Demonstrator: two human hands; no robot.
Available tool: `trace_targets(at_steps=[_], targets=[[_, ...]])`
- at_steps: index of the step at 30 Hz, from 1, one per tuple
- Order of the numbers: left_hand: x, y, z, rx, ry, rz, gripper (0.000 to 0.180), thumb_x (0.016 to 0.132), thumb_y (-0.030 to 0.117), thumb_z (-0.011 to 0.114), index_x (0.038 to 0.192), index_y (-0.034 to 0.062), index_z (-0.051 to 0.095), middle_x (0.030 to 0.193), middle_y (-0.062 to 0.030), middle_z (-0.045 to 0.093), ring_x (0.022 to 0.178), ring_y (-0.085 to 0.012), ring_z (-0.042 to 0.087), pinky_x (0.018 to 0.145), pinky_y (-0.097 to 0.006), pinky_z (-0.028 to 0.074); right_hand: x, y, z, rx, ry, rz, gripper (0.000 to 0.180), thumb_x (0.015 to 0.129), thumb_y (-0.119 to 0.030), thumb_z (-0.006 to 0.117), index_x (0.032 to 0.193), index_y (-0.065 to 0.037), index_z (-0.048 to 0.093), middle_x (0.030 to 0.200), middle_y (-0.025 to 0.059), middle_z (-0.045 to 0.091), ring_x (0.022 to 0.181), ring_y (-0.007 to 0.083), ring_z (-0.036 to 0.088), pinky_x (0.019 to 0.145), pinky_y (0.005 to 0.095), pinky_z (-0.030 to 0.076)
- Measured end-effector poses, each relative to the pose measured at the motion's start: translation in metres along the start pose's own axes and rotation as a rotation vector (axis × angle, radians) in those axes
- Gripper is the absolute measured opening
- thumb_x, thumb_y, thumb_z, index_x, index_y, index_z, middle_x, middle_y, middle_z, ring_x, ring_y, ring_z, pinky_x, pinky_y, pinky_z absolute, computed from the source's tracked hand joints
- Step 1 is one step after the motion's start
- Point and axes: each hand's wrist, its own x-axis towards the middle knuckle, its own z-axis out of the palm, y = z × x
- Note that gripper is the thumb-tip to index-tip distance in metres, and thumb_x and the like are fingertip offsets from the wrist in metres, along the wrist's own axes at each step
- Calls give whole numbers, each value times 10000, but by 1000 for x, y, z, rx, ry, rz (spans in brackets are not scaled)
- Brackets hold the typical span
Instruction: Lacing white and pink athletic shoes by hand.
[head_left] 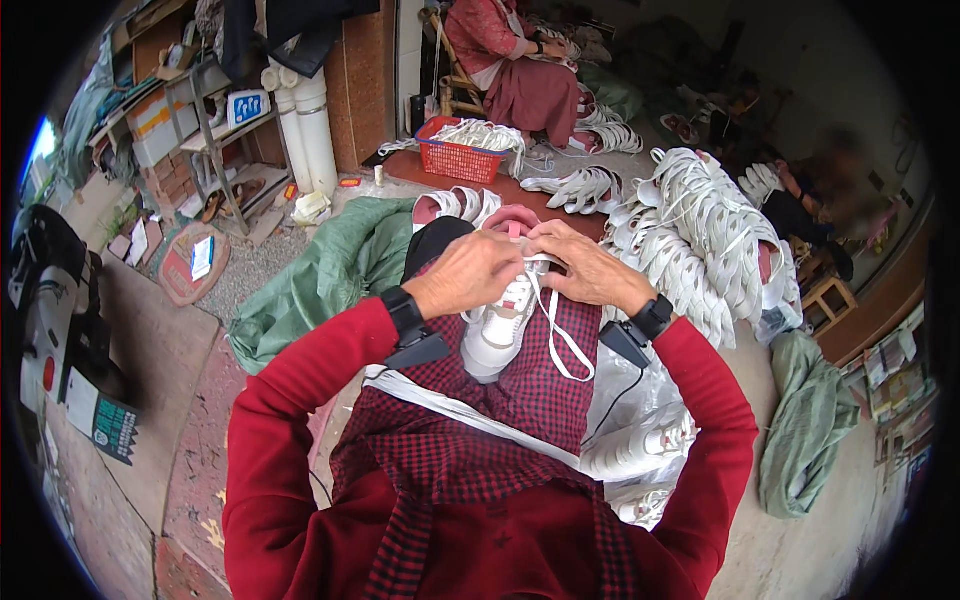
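A white sneaker with a pink lining rests on my lap, its toe pointing toward me. Fingers bent in a pinch, my left hand is at the upper eyelets beside the tongue. Opposite it, my right hand is closed on the white shoelace at the top of the shoe. A loose loop of the shoelace hangs down on the right over my checked apron. The fingertips meet closely, so the exact grip on the lace is partly hidden.
A large heap of white shoe uppers lies ahead to the right. A red basket holds white laces. Green sacks lie at the left. Laced sneakers sit in clear plastic by my right side. Another person sits ahead.
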Motion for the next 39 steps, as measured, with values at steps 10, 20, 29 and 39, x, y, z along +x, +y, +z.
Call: trace_targets(at_steps=[10, 20, 29, 39], targets=[[18, 1, 16, 92, -189, -227, 117, 800, 115, 637, 736, 24, 671, 698, -173, 640, 732, -369, 663, 668, -480, 514, 6, 28, 2, 249, -124, 203, 319, 679, -33, 852, 843, -20, 578, 932, 34, 588, 764, 152, 592, 668, 288, 499], [-3, -28, -57, 545, -169, -261, 92, 833, 117, 620, 850, 39, 665, 827, -162, 658, 761, -352, 661, 668, -452, 534, -11, 26, 14, 234, 41, 186, 222, 923, -206, 655, 896, 0, 576, 925, 78, 616, 797, 182, 565, 715, 327, 475], [-87, -90, -206, 722, 125, -556, 115, 805, 146, 668, 830, 41, 709, 764, -162, 677, 757, -365, 670, 694, -439, 527, -4, 30, 15, 210, -27, 267, 265, 993, -262, 553, 945, -7, 604, 782, 49, 569, 643, 135, 504, 565, 315, 423], [-84, -87, -110, 354, 126, -269, 210, 803, 37, 659, 1012, 37, 662, 1008, -156, 665, 961, -359, 638, 870, -411, 508, -26, 4, 15, 497, 152, 541, 245, 971, -227, 642, 1132, -58, 565, 802, -7, 605, 622, 37, 524, 529, 202, 420]])
